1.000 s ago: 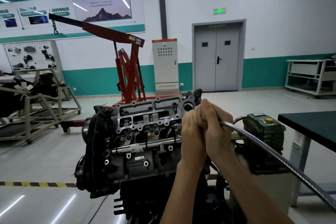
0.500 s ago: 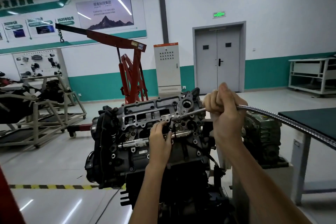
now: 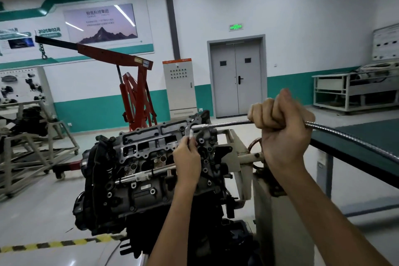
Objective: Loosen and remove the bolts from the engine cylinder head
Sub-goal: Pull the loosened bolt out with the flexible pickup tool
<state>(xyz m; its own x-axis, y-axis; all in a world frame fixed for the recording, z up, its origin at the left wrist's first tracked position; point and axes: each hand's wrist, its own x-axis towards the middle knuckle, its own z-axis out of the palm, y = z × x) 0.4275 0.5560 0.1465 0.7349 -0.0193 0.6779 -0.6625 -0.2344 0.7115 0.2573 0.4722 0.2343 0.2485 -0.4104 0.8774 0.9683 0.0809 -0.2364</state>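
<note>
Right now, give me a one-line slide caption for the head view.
Right hand grips a long wrench while the left hand holds its socket on the engine cylinder head.

A glossy pale floor carries everything. At the centre, a beige stand on it holds the engine. A yellow-and-black stripe runs across the lower left. A red hoist stands behind, metal frames at the left, and a dark green worktop at the right edge.
</note>
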